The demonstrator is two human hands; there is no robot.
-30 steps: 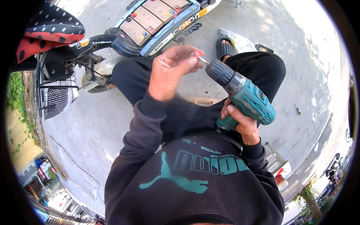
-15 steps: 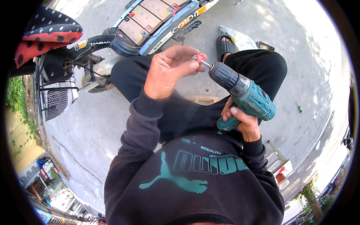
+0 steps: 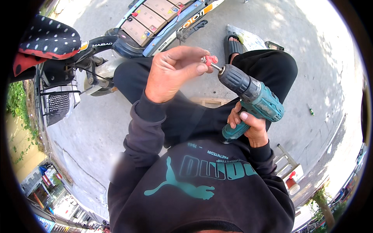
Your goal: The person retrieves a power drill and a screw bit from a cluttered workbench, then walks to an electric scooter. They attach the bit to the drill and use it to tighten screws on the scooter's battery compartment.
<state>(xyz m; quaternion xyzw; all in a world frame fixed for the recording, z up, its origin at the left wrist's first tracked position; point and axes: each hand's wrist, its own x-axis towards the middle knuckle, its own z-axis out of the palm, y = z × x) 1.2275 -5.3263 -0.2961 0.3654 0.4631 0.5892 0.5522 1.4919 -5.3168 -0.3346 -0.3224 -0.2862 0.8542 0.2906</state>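
Note:
Between the thumb and fingers of my left hand is a small red plastic piece with a bit of metal at its side, perhaps a terminal cap. My right hand is wrapped round the handle of a teal and black cordless drill. The drill tilts up to the left, and its metal bit ends close by the red piece; whether they touch I cannot tell. Beyond my hands, several brown battery blocks sit in the open deck of an electric scooter, with red caps and wires on them.
At the left stand the scooter's front wheel, a wire basket and a polka-dot cover. A clear plastic bag lies beyond my sandalled foot. A small green screwdriver-like item is on the pavement at right.
The red piece shows more fully between my left fingers now. My left hand and the drill have shifted only slightly. Both grips stay the same.

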